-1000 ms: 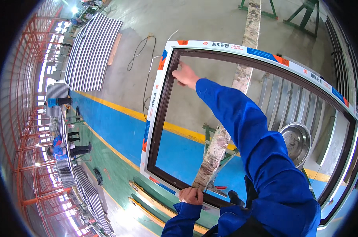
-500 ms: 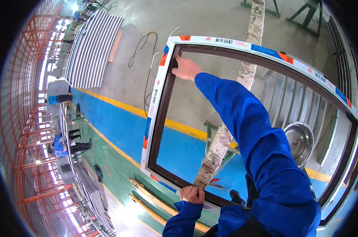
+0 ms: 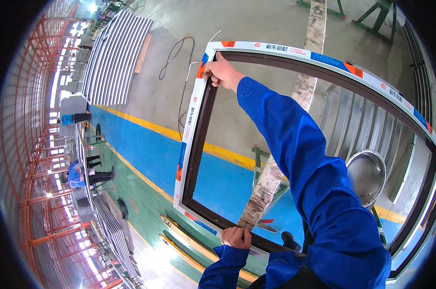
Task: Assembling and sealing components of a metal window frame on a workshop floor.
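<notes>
A large rectangular window frame (image 3: 190,126) lies in front of me, dark brown inside, with white, blue and orange protective film along its outer faces. My right hand (image 3: 221,73) reaches across the opening to the far left corner. One finger stretches into the inner corner, and the other fingers curl over the left rail. At the near rail, close to the near left corner, my left hand (image 3: 236,237) is closed on the frame, knuckles up. Its fingertips are hidden. Beneath the frame runs a worn, stained support beam (image 3: 263,195), seen through the opening.
Green trestle legs (image 3: 379,21) stand at the far right. A round metal basin-like object (image 3: 367,177) and several metal profiles (image 3: 355,123) lie below the frame's right part. A cable (image 3: 182,41) crosses the floor. Striped stacked profiles (image 3: 117,58) and a person in blue (image 3: 76,176) are at left.
My right hand has shifted slightly in the far left corner, its fingers now curling over the left rail. The left hand stays on the near rail. The view has moved slightly.
</notes>
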The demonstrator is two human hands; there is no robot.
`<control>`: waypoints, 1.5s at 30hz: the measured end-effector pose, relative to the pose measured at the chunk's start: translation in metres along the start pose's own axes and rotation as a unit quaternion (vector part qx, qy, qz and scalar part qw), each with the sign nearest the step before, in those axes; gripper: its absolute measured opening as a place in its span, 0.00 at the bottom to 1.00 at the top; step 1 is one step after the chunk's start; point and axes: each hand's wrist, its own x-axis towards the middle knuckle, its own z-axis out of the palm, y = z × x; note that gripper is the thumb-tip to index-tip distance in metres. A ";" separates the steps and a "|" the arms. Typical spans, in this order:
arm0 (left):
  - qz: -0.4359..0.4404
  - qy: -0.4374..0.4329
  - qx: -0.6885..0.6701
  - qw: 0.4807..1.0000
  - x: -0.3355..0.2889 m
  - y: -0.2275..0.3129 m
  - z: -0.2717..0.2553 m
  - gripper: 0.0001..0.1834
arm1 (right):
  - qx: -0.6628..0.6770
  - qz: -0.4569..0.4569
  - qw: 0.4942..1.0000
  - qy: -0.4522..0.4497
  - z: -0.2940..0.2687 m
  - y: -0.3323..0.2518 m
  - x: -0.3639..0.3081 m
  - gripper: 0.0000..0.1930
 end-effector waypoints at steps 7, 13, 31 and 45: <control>0.015 0.023 -0.001 1.000 0.000 -0.001 0.002 0.12 | 0.076 0.013 0.993 -0.093 -0.015 0.011 -0.006 0.19; 0.004 -0.003 -0.003 1.000 0.001 0.002 0.000 0.09 | 0.074 0.001 0.997 -0.003 -0.006 0.010 -0.007 0.17; 0.005 -0.012 0.009 1.000 0.000 0.002 -0.002 0.09 | -0.164 -0.054 0.985 0.017 -0.015 0.010 0.000 0.31; 0.010 0.002 0.012 1.000 -0.001 0.000 0.001 0.10 | -0.507 -0.138 0.847 0.078 -0.022 0.024 -0.016 0.41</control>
